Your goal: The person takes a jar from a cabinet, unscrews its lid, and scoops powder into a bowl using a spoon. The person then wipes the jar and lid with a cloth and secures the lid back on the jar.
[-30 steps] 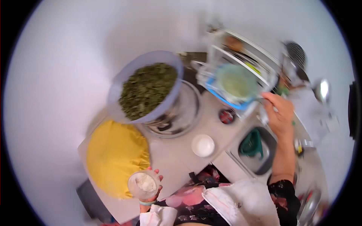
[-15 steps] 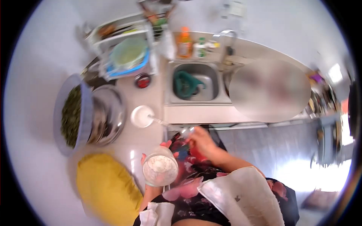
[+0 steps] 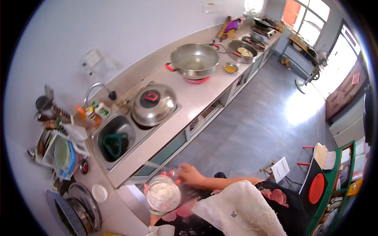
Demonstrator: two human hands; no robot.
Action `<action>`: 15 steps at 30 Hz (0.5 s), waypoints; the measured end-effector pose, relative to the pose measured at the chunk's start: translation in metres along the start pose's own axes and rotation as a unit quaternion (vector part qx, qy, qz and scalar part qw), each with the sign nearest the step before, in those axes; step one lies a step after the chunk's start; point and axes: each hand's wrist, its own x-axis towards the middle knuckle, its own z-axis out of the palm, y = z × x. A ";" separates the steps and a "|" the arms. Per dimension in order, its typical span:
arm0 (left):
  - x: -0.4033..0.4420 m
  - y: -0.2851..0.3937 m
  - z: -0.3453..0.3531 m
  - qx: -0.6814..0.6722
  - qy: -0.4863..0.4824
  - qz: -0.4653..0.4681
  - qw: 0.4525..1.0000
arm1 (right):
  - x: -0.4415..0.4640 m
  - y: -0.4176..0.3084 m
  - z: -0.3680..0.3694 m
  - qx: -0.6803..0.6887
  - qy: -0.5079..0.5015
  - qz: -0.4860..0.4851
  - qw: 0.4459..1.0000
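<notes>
- We hold the clear cup mouth-up near our front, left hand wrapped around it, likely so its white contents stay in.
- Our right hand, just beside its rim, pinches 1 slim thing, too blurred to name.
- The cup hides our left palm; the near-left tub is partly cut off.

the right hand has moved close beside the cup of white powder.

- Near: black clothing, pink flowers (rather bold)
- Near: white contents, clear bowl
- Left: green strainer
- Right: red seat
- Far: purple cloth
</notes>
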 end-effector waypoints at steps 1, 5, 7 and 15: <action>0.023 -0.017 0.001 -0.013 0.026 0.020 0.999 | 0.000 -0.018 -0.032 0.105 0.030 0.024 0.994; 0.095 -0.089 0.006 0.116 -0.005 0.025 0.993 | -0.034 -0.074 -0.149 0.123 0.058 -0.040 0.990; 0.144 -0.131 0.016 0.188 0.002 0.032 0.982 | -0.049 -0.077 -0.203 0.089 0.044 -0.049 0.994; 0.271 -0.251 0.074 0.264 -0.074 -0.161 0.948 | -0.099 -0.091 -0.355 0.029 0.006 -0.033 0.999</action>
